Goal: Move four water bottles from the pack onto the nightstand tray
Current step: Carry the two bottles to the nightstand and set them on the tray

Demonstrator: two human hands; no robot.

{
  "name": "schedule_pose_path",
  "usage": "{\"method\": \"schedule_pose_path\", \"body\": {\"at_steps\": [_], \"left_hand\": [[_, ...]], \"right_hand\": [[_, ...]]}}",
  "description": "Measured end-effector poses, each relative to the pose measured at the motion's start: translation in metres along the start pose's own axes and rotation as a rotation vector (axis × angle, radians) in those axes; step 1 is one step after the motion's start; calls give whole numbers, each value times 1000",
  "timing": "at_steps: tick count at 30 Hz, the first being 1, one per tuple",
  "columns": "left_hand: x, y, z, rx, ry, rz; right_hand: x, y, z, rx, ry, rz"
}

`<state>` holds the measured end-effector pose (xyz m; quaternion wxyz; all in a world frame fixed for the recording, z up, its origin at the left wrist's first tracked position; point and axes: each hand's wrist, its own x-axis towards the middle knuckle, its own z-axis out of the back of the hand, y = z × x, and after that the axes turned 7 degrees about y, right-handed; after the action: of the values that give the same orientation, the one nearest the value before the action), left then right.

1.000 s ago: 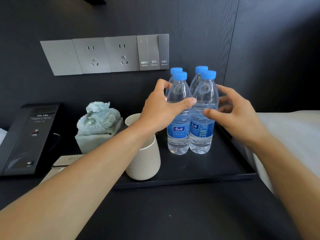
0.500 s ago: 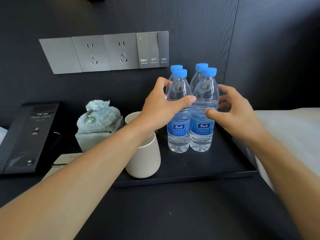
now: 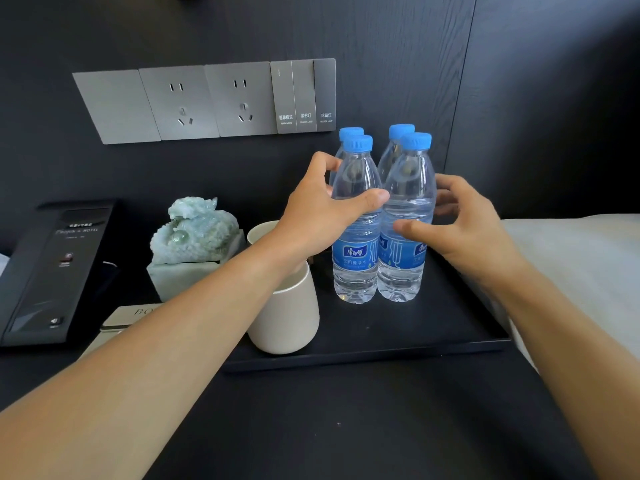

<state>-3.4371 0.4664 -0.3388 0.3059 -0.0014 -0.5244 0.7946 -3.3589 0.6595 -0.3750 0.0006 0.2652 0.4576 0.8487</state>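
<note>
Bottles point(image 3: 381, 216) crowd the tray's point(image 3: 398, 341) back edge; left hand point(image 3: 322, 216) grips one, right hand point(image 3: 464, 223) half-open (a nudge likely topples neighbours).

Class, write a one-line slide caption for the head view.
Both hands, left hand and right hand, cup four blue-capped bottles standing upright on the black tray beside a white cup.

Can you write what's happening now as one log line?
bottles: four on tray | left hand: holds front-left bottle | right hand: open beside front-right bottle
</note>
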Motion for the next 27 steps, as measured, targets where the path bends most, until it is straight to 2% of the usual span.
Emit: {"method": "schedule_pose_path", "body": {"at_steps": [4, 10, 15, 22, 27], "left_hand": [[0, 1, 1, 9, 3, -3], [1, 2, 1, 5, 6, -12], [2, 4, 1, -14, 15, -12], [2, 4, 2, 7, 6, -24], [0, 4, 2, 5, 2, -21]], "right_hand": [[-1, 2, -8, -116, -65, 0], [2, -5, 5, 22, 4, -37], [1, -6, 5, 103, 40, 5], [0, -5, -3, -44, -26, 26], [-1, -11, 2, 78, 3, 17]]}}
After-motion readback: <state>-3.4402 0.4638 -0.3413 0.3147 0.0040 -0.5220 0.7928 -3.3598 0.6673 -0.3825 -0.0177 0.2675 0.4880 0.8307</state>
